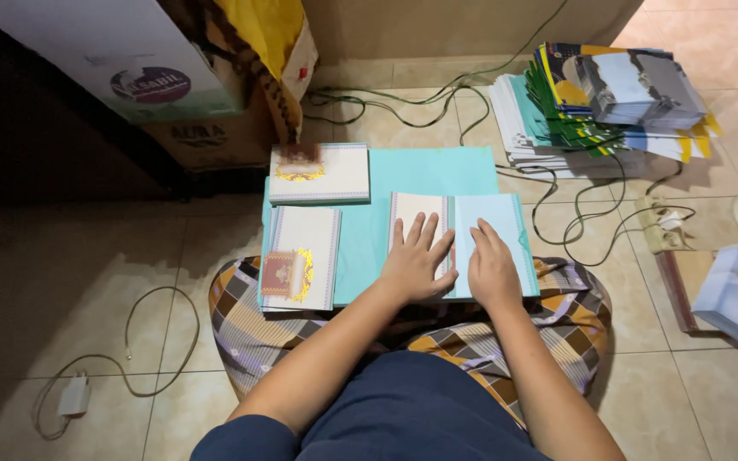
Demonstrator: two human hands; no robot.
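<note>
My left hand (416, 259) lies flat, fingers spread, on the white left half of an opened card (459, 243). My right hand (491, 266) presses flat on the card's pale blue right half, beside the fold. The card rests on a turquoise sheet (369, 218) that lies over my lap. Two stacks of white cards with gold and red ornaments sit on that sheet: one stack (319, 173) at the far left corner, the other (301, 258) at the near left edge.
A tall pile of printed booklets and sheets (595, 107) stands at the back right, with green cables (574, 205) looping to a power strip (664, 224). Cardboard boxes (190, 85) stand back left. A charger with its cord (74, 394) lies left; a blue tissue pack (736, 290) right.
</note>
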